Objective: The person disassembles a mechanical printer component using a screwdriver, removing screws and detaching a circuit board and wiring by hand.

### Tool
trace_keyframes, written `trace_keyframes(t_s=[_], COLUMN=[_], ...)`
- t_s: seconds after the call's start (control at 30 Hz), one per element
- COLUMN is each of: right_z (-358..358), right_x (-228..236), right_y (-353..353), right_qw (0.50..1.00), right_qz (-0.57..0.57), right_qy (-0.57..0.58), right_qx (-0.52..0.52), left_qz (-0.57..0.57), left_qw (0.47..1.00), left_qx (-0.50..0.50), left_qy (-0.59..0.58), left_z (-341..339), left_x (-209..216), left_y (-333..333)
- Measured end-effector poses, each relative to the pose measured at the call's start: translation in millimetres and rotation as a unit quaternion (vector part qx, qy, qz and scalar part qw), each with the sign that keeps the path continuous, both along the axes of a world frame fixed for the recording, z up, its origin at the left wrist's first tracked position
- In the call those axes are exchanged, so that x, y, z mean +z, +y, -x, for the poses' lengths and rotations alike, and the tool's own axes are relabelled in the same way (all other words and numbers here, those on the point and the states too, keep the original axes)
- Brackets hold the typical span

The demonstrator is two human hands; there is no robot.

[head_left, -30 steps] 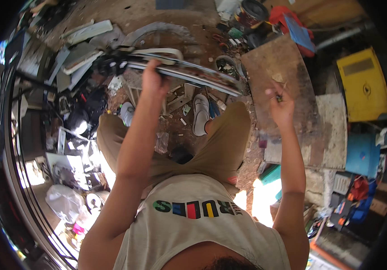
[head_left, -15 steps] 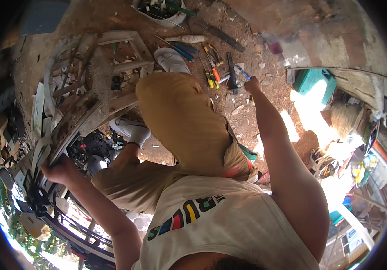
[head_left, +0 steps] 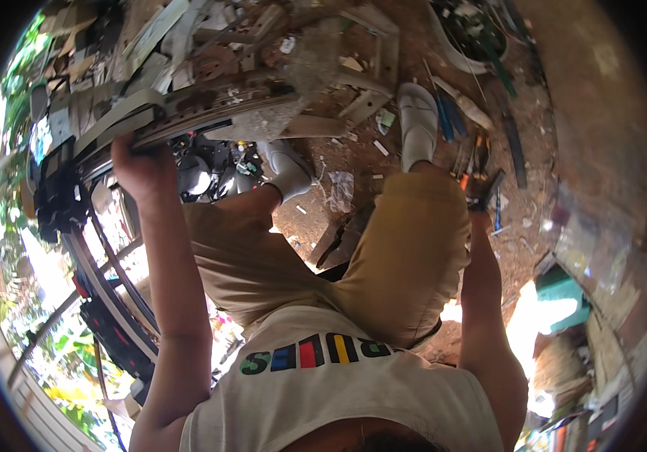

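Note:
At the left, my left hand (head_left: pixel 143 167) is closed around the end of a long, worn metal rail (head_left: pixel 218 105), close to a curved pale strip (head_left: pixel 124 117). My right hand (head_left: pixel 479 193) is low beside my right knee, over hand tools on the dirt. A black bar-like tool (head_left: pixel 496 184) lies against it, and the shaded fingers do not show whether they grip it. Just right of that hand is a thin blue tool (head_left: pixel 497 213). Orange-handled tools (head_left: pixel 481 147) lie just beyond, with blue-handled tools (head_left: pixel 450 117) near my shoe.
A pale wooden frame (head_left: pixel 372 64) lies ahead. Beyond it to the right stands a white tub (head_left: pixel 455 53). A dark flat bar (head_left: pixel 515 143) and a green case (head_left: pixel 562 297) are on the right. Black parts (head_left: pixel 214 166) lie beneath the rail, and wood scraps are heaped at far left.
My right hand has let go of the thin blue tool, now on the ground, and moved to the black bar-like tool. My left hand stays at the rail; the view has turned left.

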State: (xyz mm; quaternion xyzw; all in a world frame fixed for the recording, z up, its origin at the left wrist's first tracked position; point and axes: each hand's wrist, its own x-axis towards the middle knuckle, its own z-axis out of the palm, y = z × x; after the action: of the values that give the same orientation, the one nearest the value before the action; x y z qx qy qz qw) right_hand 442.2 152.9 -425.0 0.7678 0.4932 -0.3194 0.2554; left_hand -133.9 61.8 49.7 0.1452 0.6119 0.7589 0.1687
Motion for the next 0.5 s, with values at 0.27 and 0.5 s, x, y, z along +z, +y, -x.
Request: trace_keyframes(t_s=[0.27, 0.5], right_z=[-29, 15], right_x=[194, 490], right_y=[-45, 82], right_qw=[0.841, 0.762], right_qz=[0.119, -0.402], right_qy=[0.418, 0.508], right_qx=[-0.323, 0.001], left_qz=[0.452, 0.405], left_qw=[0.688, 0.738], left_qx=[0.111, 0.053], left_qy=[0.556, 0.537], left_z=[7, 41], left_x=[-37, -66], left_y=[-59, -66])
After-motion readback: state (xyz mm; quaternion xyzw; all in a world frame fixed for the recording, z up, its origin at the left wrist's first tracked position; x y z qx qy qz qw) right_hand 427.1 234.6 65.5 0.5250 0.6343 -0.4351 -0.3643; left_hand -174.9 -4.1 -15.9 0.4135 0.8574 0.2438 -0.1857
